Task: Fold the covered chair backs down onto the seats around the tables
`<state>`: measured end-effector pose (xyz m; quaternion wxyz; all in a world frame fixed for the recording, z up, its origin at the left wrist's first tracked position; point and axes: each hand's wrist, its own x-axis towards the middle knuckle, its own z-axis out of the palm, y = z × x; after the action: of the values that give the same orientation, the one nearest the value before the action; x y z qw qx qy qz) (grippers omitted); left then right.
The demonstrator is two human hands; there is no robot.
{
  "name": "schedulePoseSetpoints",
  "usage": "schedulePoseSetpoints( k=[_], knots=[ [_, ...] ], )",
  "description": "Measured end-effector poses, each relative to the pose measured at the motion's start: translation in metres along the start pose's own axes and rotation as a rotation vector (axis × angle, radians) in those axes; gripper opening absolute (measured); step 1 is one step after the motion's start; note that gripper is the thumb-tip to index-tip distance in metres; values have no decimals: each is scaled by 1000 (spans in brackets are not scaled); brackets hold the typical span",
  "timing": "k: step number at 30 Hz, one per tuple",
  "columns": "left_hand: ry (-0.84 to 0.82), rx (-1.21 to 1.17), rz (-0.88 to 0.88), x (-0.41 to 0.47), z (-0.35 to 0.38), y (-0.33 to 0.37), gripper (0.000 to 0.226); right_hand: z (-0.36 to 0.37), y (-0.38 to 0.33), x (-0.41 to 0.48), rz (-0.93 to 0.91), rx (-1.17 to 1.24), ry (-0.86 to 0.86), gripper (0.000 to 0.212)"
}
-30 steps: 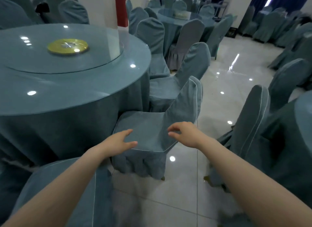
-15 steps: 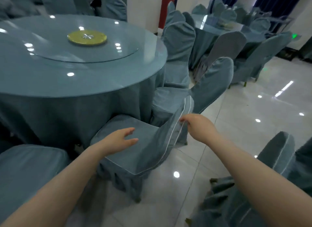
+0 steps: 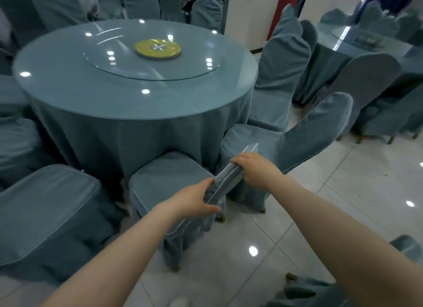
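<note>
Round bench (image 3: 68,89) — beside it, left hand (image 3: 194,200) and right hand (image 3: 254,169) grip chair back (image 3: 225,183) along top edge; soft-covered, light, probably slippery

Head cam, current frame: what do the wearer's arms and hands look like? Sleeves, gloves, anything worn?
Nothing worn that shows. The left forearm and right forearm are bare up to the frame edge, with no sleeves. The left hand and right hand are ungloved. No watch or band at either wrist, and no rings on the fingers that show.
</note>
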<state>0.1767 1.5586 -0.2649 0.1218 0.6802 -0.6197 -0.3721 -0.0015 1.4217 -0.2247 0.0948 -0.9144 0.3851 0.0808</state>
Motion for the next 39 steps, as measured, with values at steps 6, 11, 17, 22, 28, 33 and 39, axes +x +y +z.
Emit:
schedulePoseSetpoints(
  k=[6,11,17,22,28,33,39],
  knots=[
    [117,119,-134,20,18,23,90,-4,19,4,-101,8,64,35],
    [302,186,-351,30,41,28,50,-2,34,18,-228,-2,75,35],
    [324,250,-320,26,44,24,28,20,42,35,-246,-7,48,32],
    [257,266,-289,-1,46,13,25,26,66,41,-318,-32,-93,39],
    [229,262,-291,-51,45,-11,31,56,48,21,-370,-46,-117,33],
    [207,239,-356,-97,42,-31,36,80,9,-8,-416,-38,-109,37],
    [196,223,-398,-135,44,-39,37,91,-25,-41,-442,-54,-103,34]
  ],
)
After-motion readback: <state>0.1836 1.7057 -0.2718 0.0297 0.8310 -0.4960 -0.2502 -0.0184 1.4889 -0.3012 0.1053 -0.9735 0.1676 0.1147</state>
